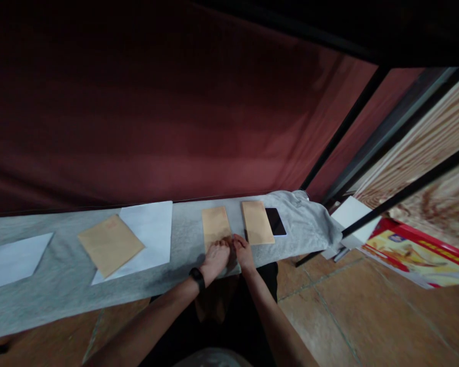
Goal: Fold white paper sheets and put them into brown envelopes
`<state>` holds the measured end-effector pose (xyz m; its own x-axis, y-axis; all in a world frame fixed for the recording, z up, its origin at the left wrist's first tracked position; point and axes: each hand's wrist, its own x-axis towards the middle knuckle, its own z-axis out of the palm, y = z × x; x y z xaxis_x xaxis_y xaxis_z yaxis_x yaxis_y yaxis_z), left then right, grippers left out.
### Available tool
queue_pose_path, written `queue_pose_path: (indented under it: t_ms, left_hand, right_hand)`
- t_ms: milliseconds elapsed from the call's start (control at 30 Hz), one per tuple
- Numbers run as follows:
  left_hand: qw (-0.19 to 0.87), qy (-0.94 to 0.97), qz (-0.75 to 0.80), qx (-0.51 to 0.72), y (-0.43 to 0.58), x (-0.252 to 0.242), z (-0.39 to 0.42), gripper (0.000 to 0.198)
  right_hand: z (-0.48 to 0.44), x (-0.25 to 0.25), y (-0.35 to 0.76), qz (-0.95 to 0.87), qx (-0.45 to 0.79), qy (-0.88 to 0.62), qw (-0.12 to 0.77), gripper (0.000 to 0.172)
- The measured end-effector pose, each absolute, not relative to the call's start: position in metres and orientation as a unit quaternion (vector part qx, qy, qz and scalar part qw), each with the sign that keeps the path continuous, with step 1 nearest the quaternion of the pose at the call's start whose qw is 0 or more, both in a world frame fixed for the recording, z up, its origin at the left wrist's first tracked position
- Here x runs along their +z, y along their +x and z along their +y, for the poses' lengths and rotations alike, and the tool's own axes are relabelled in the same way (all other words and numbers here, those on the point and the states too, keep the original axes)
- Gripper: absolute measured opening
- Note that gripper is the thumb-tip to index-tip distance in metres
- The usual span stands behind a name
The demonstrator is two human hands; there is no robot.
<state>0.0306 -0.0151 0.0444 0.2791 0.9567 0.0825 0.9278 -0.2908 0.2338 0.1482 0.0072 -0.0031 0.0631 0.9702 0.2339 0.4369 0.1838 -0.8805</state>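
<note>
A brown paper envelope (216, 223) lies on the grey cloth in front of me, its lower part covered by my hands. My left hand (216, 258), with a black band on the wrist, presses on that lower part with curled fingers. Close beside it, my right hand (243, 253) has its fingers drawn together at the envelope's lower right edge; the exact grip is hard to see. Just right of my hands is a stack of brown envelopes (258, 223), partly over a dark-screened phone (276, 221).
Further left, another brown envelope (110, 245) overlaps a white paper sheet (153, 229). A second white sheet (15, 260) lies at the far left. The narrow cloth-covered table (61, 290) stands against a dark red curtain (168, 127). A red and yellow box (421, 252) is at the right.
</note>
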Motion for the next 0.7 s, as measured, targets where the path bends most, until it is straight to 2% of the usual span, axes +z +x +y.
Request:
queue_pose_path:
  t_ms: [133,200,333,400,467,533,700]
  left_hand:
    - [0.079,0.758,0.632,0.141,0.02,0.079,-0.003,0.03]
    - [0.098,0.713,0.662,0.207,0.005,0.096,0.003,0.03]
    - [0.375,0.426,0.619,0.542,-0.021,0.105,0.004,0.018]
    - [0.488,0.256,0.562,0.617,-0.023,0.091,-0.005,0.012]
    - [0.537,0.141,0.537,0.635,-0.017,0.07,-0.018,0.014]
    - [0.551,0.101,0.535,0.633,-0.007,0.05,-0.03,0.022]
    - [0.595,0.032,0.512,0.619,0.013,0.026,-0.041,0.018]
  right_hand:
    - [-0.001,0.005,0.15,-0.551,0.368,-0.556,0.502,0.049]
    - [-0.007,0.009,0.154,-0.524,0.387,-0.553,0.519,0.049]
    - [-0.021,0.013,0.158,-0.556,0.337,-0.552,0.522,0.043]
    - [-0.027,0.013,0.155,-0.578,0.306,-0.554,0.516,0.043]
    - [-0.033,0.011,0.15,-0.604,0.271,-0.558,0.5,0.044]
    - [-0.04,0.009,0.145,-0.644,0.232,-0.555,0.473,0.047]
    - [-0.058,0.001,0.136,-0.777,0.157,-0.492,0.36,0.047]
